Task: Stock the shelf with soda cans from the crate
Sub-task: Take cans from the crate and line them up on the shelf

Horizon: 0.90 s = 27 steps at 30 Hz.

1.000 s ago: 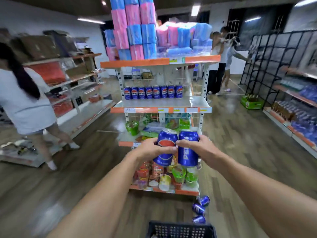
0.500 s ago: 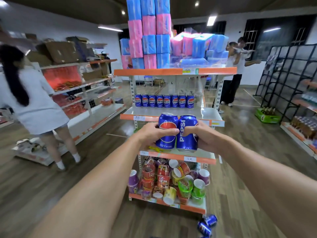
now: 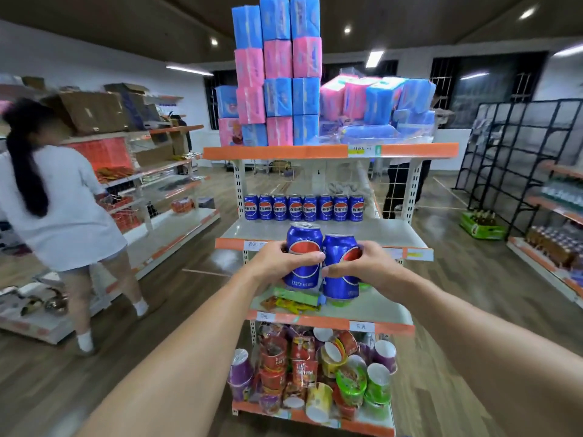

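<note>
My left hand point(image 3: 279, 260) grips a blue soda can point(image 3: 303, 241), upright, and my right hand point(image 3: 369, 266) grips a second blue soda can point(image 3: 339, 250) right beside it. Both cans hover side by side just in front of the edge of the second shelf point(image 3: 372, 233) of the white and orange rack. A row of several matching blue cans point(image 3: 303, 208) stands at the back of that shelf. The crate is out of view.
Pink and blue tissue packs point(image 3: 277, 77) pile on the top shelf. Snack packets point(image 3: 293, 302) lie on the third shelf, cup noodles point(image 3: 315, 373) fill the bottom one. A person in a white shirt point(image 3: 60, 209) stands at left by another shelving unit. A black wire rack point(image 3: 517, 159) stands at right.
Both hands rose with their cans from the level of the third shelf to the edge of the second shelf. The view tilted up, and the crate and floor cans left the frame.
</note>
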Each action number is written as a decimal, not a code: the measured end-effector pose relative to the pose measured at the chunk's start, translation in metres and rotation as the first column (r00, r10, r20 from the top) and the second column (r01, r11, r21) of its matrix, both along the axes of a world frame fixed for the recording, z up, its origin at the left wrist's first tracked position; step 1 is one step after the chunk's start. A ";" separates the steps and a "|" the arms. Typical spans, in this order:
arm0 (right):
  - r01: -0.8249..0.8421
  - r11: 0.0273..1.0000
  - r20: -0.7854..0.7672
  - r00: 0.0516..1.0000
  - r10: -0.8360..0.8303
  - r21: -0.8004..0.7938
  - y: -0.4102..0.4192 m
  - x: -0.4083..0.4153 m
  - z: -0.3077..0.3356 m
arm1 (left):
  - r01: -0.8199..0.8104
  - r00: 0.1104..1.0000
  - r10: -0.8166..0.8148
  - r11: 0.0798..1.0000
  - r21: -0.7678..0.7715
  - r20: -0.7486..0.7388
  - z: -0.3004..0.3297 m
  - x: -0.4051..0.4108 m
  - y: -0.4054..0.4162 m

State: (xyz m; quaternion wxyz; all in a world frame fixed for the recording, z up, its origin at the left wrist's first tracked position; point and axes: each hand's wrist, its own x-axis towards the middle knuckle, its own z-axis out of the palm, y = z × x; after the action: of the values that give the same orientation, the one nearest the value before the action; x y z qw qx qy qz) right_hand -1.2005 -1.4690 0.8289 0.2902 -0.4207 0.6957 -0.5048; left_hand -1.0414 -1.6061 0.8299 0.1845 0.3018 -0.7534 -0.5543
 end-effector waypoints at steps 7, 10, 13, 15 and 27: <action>0.247 0.969 -0.080 0.966 -0.246 0.006 -0.085 -0.001 -0.015 | 0.094 0.995 -0.094 0.996 0.009 -0.016 -0.012 -0.022 -0.110; 0.317 0.948 -0.107 0.943 -0.314 0.009 -0.118 -0.002 -0.018 | 0.134 0.991 -0.134 0.991 -0.003 0.008 -0.017 -0.032 -0.157; 0.377 0.926 -0.138 0.918 -0.371 0.020 -0.144 0.000 -0.018 | 0.169 0.986 -0.169 0.986 -0.007 0.017 -0.022 -0.040 -0.189; 0.410 0.912 -0.150 0.903 -0.403 0.020 -0.156 0.003 -0.019 | 0.187 0.982 -0.187 0.982 -0.007 0.014 -0.024 -0.042 -0.202; 0.521 0.854 -0.182 0.840 -0.511 0.004 -0.163 -0.008 -0.037 | 0.180 0.983 -0.181 0.983 -0.033 -0.033 -0.049 -0.065 -0.216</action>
State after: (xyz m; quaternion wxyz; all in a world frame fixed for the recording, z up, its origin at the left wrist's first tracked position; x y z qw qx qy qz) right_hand -1.2083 -1.6319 0.7917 0.0929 -0.2524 0.8190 -0.5069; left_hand -1.1067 -1.8222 0.7808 0.1516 0.2195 -0.7823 -0.5629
